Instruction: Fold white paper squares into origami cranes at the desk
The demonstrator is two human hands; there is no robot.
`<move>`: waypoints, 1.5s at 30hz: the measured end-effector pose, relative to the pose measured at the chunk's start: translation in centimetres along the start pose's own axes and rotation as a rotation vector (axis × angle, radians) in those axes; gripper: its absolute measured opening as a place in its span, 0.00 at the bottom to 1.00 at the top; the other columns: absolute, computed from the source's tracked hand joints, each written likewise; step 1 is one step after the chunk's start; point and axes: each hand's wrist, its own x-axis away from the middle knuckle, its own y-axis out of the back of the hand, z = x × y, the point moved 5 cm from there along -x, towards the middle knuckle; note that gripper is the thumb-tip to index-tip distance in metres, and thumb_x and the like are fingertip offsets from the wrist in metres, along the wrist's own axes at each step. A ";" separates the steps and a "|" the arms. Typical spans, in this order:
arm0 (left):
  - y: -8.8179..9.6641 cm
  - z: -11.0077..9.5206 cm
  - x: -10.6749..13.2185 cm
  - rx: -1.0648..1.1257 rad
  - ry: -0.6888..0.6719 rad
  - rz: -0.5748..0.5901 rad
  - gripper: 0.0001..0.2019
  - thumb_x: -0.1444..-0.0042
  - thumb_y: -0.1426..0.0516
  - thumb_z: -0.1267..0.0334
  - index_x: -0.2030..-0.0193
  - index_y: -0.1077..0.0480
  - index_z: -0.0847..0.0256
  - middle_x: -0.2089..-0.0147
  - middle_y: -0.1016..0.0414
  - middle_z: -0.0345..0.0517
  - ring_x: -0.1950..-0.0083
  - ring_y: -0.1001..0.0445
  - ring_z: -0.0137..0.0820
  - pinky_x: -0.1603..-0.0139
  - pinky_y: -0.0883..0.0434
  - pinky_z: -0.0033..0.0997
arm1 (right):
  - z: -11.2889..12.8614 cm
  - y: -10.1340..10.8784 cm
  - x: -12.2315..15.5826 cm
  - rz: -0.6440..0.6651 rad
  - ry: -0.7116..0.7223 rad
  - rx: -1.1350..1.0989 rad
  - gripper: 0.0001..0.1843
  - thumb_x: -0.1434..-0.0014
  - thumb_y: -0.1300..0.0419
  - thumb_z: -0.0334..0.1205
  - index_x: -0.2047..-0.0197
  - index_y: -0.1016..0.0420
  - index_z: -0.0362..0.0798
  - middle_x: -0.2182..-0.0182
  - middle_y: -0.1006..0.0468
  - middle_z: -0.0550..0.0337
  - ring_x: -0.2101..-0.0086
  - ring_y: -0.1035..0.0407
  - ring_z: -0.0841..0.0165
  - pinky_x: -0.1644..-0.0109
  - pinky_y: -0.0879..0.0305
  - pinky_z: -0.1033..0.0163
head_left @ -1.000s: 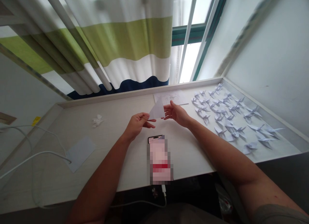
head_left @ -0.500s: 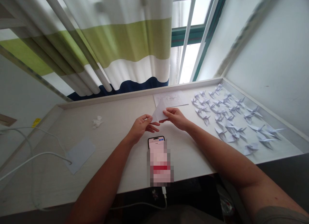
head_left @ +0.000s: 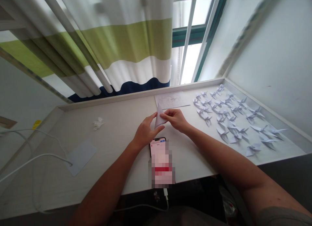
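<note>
A small white folded paper (head_left: 159, 119), now a narrow pointed triangle, is up between my hands above the table. My right hand (head_left: 176, 119) pinches its right side between thumb and fingers. Around its left and lower edges curves my left hand (head_left: 147, 130), the index finger at the left edge and the thumb spread below. The left hand's other fingers are mostly hidden. Just under the hands lies a phone (head_left: 158, 151) with a lit, partly blurred screen. Behind the paper, flat sheets with printing (head_left: 174, 100) rest on the table.
Several folded paper cranes (head_left: 230, 113) cover the table's right side. On the left are a crumpled white tissue (head_left: 97, 123), a flat white sheet (head_left: 81, 157) and a white cable (head_left: 36, 158). A raised rim (head_left: 117, 97) borders the back, before a curtain (head_left: 126, 40).
The paper has gone from a wider triangle to a narrower one. My left hand has turned and opened from its pinch, its thumb now below the paper. My right hand keeps its pinch.
</note>
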 end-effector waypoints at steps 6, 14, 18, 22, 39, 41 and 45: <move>-1.1 0.8 -0.2 0.402 0.110 0.085 0.33 0.36 0.37 0.42 0.34 0.28 0.64 0.43 0.16 0.58 0.45 0.17 0.44 0.46 0.22 0.37 | 0.2 -0.9 0.2 0.048 -0.003 -0.082 0.33 0.55 0.24 0.70 0.77 0.28 0.48 0.79 0.24 0.64 0.77 0.30 0.72 0.70 0.27 0.63; -0.6 2.4 -1.0 0.668 0.218 -0.057 0.29 0.38 0.37 0.38 0.45 0.26 0.63 0.55 0.16 0.51 0.57 0.18 0.38 0.60 0.23 0.33 | 0.1 0.5 -0.2 -0.038 -0.003 -0.049 0.31 0.53 0.24 0.67 0.75 0.27 0.48 0.76 0.23 0.62 0.74 0.27 0.69 0.68 0.23 0.60; -0.7 2.2 -1.0 0.604 0.185 -0.048 0.28 0.44 0.30 0.48 0.44 0.29 0.63 0.51 0.17 0.52 0.52 0.19 0.39 0.52 0.23 0.35 | -0.2 0.7 -0.3 -0.037 0.029 0.023 0.28 0.51 0.25 0.64 0.73 0.26 0.48 0.75 0.23 0.62 0.73 0.29 0.70 0.69 0.28 0.63; -0.2 2.3 -0.8 0.500 0.230 -0.089 0.20 0.41 0.34 0.50 0.50 0.26 0.64 0.55 0.17 0.50 0.57 0.21 0.37 0.54 0.26 0.34 | -0.4 0.6 -0.1 -0.037 0.009 0.072 0.25 0.50 0.25 0.60 0.71 0.25 0.48 0.74 0.22 0.61 0.73 0.30 0.70 0.70 0.30 0.63; -0.3 2.8 -0.6 0.518 0.293 -0.053 0.21 0.42 0.34 0.47 0.53 0.24 0.63 0.61 0.18 0.48 0.62 0.20 0.37 0.62 0.20 0.36 | -1.3 0.1 -0.2 0.138 -0.093 0.064 0.21 0.52 0.22 0.53 0.65 0.18 0.45 0.69 0.17 0.59 0.69 0.23 0.66 0.66 0.22 0.61; 0.1 2.8 -0.7 0.432 0.272 -0.072 0.18 0.43 0.34 0.49 0.57 0.23 0.63 0.64 0.19 0.46 0.66 0.23 0.34 0.68 0.22 0.32 | -1.2 0.1 -0.2 0.140 -0.080 0.070 0.20 0.51 0.23 0.53 0.66 0.17 0.45 0.69 0.18 0.59 0.69 0.23 0.66 0.66 0.22 0.61; 0.9 2.9 -0.9 0.428 0.292 -0.068 0.17 0.46 0.33 0.50 0.60 0.20 0.64 0.68 0.21 0.44 0.70 0.25 0.31 0.74 0.24 0.28 | -1.0 0.3 -0.3 0.151 -0.039 0.051 0.19 0.48 0.24 0.52 0.62 0.15 0.45 0.67 0.17 0.58 0.68 0.23 0.66 0.63 0.21 0.60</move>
